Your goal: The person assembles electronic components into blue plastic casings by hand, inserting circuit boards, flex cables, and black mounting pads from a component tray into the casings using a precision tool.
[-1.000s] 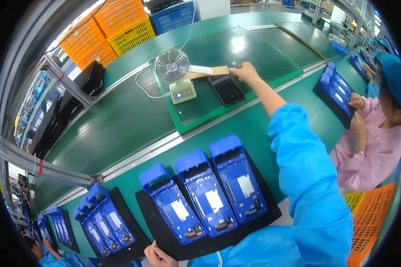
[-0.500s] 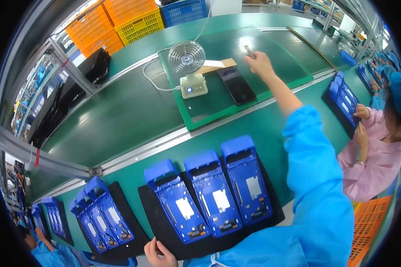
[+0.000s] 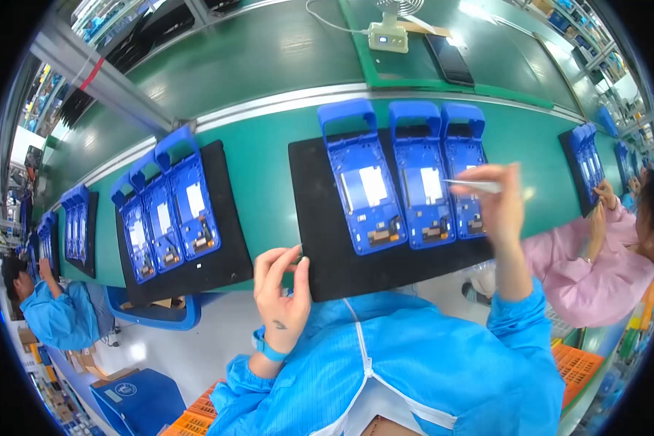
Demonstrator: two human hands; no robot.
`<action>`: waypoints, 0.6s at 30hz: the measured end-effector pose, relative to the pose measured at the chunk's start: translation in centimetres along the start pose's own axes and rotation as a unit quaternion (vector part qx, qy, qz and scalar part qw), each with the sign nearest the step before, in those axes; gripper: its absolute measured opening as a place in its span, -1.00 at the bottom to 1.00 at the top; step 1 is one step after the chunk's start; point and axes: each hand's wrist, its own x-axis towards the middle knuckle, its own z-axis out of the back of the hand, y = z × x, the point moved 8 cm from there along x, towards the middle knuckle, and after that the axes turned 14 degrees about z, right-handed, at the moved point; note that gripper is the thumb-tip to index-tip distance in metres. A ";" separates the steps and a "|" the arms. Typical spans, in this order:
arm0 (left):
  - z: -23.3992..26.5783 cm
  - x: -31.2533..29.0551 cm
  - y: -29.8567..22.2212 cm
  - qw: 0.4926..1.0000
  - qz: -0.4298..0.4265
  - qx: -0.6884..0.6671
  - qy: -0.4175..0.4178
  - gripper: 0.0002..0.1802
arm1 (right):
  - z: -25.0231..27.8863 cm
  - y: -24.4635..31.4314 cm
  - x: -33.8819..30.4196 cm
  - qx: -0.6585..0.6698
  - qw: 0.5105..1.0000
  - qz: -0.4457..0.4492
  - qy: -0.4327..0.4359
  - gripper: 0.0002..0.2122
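Note:
Raised over the right side of the black mat (image 3: 327,276), my right hand (image 3: 498,207) is closed on pale metal tweezers (image 3: 479,186), their tip pointing left. Below it, partly hidden, is the rightmost blue casing (image 3: 463,156). A middle casing (image 3: 419,156) and a left casing (image 3: 352,156) lie beside it, each with a loop-shaped top, a white rectangle and small parts at the near end. At the mat's left edge, my left hand (image 3: 282,294) has thumb and forefinger in a pinch; a tiny dark thing shows at the fingertips, too small to name.
Another black mat (image 3: 225,265) with blue casings stands to the left. Beyond the metal rail are a small fan (image 3: 389,36) and a dark phone-like slab (image 3: 450,59). Co-workers sit at the right in a pink sleeve (image 3: 559,254) and at the left in blue (image 3: 58,312).
My right hand has come back from the far green surface to above the casings with the tweezers. My left hand has moved up along the mat's left edge. The view has tilted down.

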 end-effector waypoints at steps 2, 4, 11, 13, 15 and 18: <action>-1.8 -0.5 1.1 0.988 0.095 -0.088 0.089 -0.71 | -4.6 -0.5 -2.9 -0.019 0.992 -0.013 0.124 -0.87; -3.5 -0.5 -0.2 0.993 0.052 -0.029 0.104 -0.64 | -7.2 -1.8 -4.3 -0.025 0.983 -0.027 0.179 -0.89; -6.1 0.6 -1.4 0.989 -0.026 0.144 0.039 -0.72 | -9.1 -4.2 -5.9 0.060 0.987 -0.085 0.124 -0.88; -6.0 0.8 -1.7 0.991 -0.017 0.126 0.044 -0.71 | -9.4 -3.4 -5.9 0.004 0.987 -0.027 0.158 -0.88; -5.6 1.0 -2.3 0.993 -0.037 0.112 0.010 -0.68 | -9.3 -3.7 -6.1 0.010 0.989 -0.028 0.143 -0.87; -6.3 0.7 -2.8 0.980 -0.091 0.174 0.007 -0.71 | -9.3 -3.6 -6.0 0.023 0.992 -0.069 0.101 -0.86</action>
